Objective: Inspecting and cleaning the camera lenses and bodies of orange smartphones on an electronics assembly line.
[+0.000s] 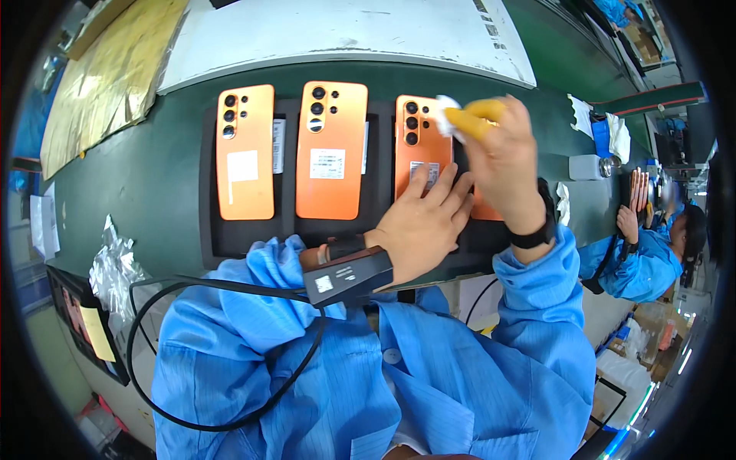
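My left hand (pixel 425 226) lies with fingers spread over the lower part of an orange smartphone (pixel 423 146), which rests back up with its camera lenses showing. Yellow finger covers sit on fingertips of my right hand (pixel 502 149). Those fingers pinch a crumpled white wipe (pixel 447 116) at the upper right edge of the same phone. Left of it are a second orange smartphone (pixel 330 195) and a third orange smartphone (pixel 247 201), both bearing white labels. Another orange phone (pixel 484 208) is mostly hidden beneath my right hand.
The phones lie in a black tray (pixel 207 222) on a green worktop (pixel 100 184). A white board (pixel 345 38) spans the far side. Crumpled foil (pixel 115 264) is at left; a clear bottle (pixel 586 167) stands at right. A black cable (pixel 230 282) loops across my left sleeve. A co-worker (pixel 648 261) works at right.
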A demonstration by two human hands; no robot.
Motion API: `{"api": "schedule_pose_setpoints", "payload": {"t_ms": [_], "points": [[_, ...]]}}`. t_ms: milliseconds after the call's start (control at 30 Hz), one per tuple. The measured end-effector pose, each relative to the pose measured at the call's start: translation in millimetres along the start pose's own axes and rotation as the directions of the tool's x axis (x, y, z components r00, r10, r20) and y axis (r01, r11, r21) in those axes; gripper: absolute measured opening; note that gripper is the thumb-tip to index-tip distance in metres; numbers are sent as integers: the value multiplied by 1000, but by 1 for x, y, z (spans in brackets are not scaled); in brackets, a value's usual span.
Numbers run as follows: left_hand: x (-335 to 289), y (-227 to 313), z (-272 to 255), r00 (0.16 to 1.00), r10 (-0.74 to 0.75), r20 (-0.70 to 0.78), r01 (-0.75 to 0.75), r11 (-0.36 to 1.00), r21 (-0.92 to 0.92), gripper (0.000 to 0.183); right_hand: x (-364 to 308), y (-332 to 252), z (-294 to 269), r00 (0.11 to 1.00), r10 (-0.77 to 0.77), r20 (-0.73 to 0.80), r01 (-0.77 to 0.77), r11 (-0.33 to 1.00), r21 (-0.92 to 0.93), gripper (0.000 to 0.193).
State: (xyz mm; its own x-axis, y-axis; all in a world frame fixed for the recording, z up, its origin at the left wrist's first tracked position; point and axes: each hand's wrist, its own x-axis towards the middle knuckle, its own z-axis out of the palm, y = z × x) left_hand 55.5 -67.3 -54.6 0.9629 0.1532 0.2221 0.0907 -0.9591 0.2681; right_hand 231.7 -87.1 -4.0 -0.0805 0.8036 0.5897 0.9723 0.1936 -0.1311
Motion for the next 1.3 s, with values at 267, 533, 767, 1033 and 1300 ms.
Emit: {"api": "schedule_pose_setpoints", "payload": {"t_ms": [267, 533, 767, 1033, 1300], "points": [[-28, -29, -1, 999, 36, -16, -37, 993, -111, 75, 3, -11, 53, 996, 15, 91, 7, 972, -234, 28], [-26, -38, 3, 994, 61, -87, -74, 984, -163, 56, 1, -25, 48, 990, -12, 138, 48, 966, -256, 26], [-23, -44, 4, 987, 84, -137, -107, 980, -168, 64, 4, -6, 42, 986, 77, 149, -29, 954, -298, 25], [-24, -42, 6, 989, 62, -132, -89, 974, -208, 63, 11, -9, 54, 988, -65, 137, 105, 945, -310, 25], [-23, -41, 1, 992, 122, -38, -127, 981, -150, 55, -22, -33, 36, 982, -24, 189, 54, 986, -156, 32]]}}
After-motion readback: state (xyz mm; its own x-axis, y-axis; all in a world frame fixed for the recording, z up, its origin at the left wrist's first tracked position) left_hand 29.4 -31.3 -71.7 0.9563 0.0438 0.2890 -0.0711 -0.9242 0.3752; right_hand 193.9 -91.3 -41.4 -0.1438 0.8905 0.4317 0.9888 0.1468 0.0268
